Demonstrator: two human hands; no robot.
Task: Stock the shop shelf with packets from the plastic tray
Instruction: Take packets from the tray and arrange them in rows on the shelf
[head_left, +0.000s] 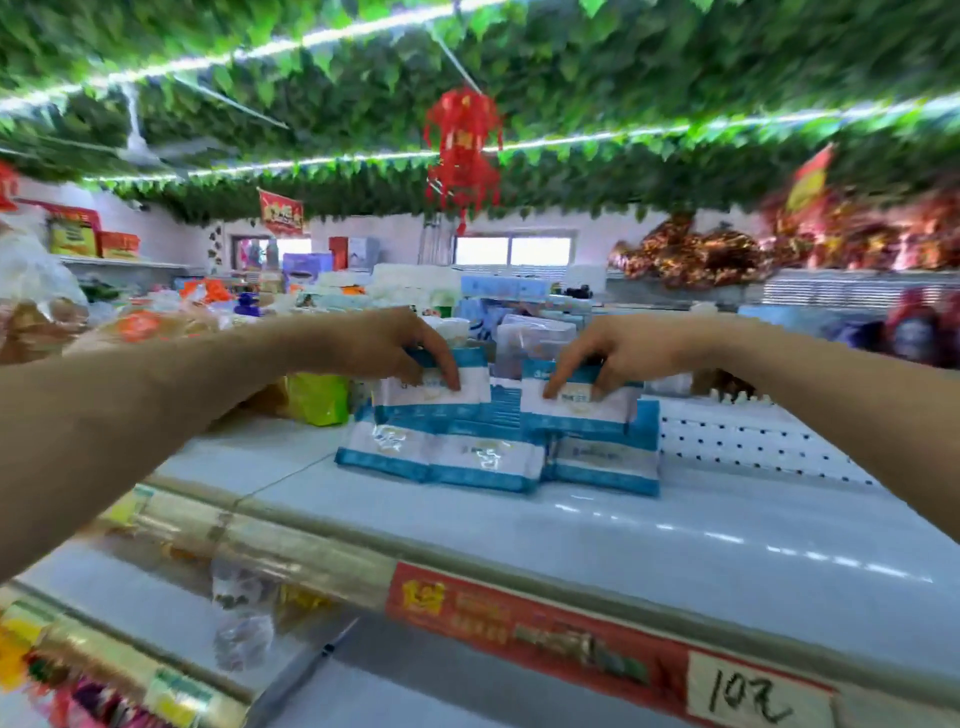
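blue-and-white stacked packets (493, 460) lie on the white shelf (701, 540), and atop them my left hand (382, 343) pinches one upright packet (434, 392) while my right hand (626, 348) pinches a second packet (576, 405) just beside it

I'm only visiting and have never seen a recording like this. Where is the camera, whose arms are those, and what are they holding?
There is no machine here. A person wears one wide-angle camera on the head, so you see their own arms reaching forward in a shop. The left hand grips the left packet near its top, and the right hand grips the right packet the same way. Both are held upright at the top of the stack of packets, which lies on the white shelf. A green bag sits left of the stack. A red price strip runs along the front edge.
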